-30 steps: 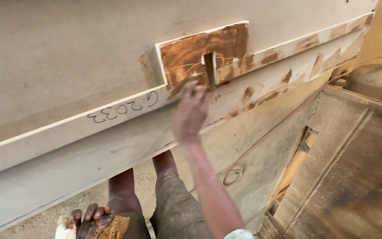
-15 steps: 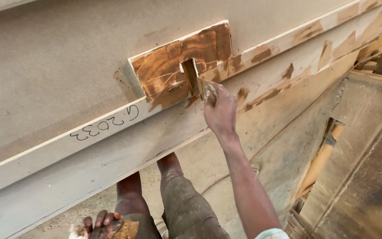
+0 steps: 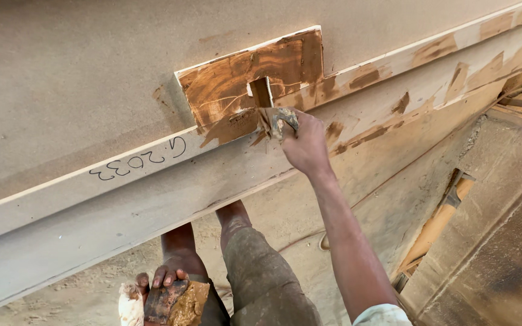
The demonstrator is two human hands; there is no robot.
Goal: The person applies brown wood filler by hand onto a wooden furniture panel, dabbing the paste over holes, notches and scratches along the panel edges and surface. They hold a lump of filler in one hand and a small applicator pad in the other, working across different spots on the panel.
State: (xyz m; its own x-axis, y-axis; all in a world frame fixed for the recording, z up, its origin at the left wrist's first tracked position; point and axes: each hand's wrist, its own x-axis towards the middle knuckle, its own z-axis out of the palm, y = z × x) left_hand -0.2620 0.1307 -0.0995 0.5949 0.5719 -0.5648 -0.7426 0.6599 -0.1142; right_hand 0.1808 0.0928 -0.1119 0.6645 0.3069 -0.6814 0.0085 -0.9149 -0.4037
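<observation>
My right hand [image 3: 305,143] holds a small putty scraper [image 3: 281,120] smeared with brown filler, pressed against the edge of a large grey board [image 3: 80,84]. Just above the blade is a rectangular patch of brown filler [image 3: 252,75] with a narrow slot in it. My left hand [image 3: 163,288] is low at the bottom of the view, gripping a flat slab loaded with brown filler paste [image 3: 176,302]. More brown smears run along the board's white edge [image 3: 394,66] to the right.
The board's lower panel [image 3: 122,205] slopes across the view, with handwritten marks on its edge. My legs [image 3: 255,271] stand on a dusty floor beneath it. Dusty wooden boards [image 3: 490,229] and a wooden-handled tool [image 3: 436,226] lie at the right.
My right hand has slid along the board edge under the brown patch, spreading filler with the scraper. The view has shifted, bringing the patch closer to centre. My left hand stays low.
</observation>
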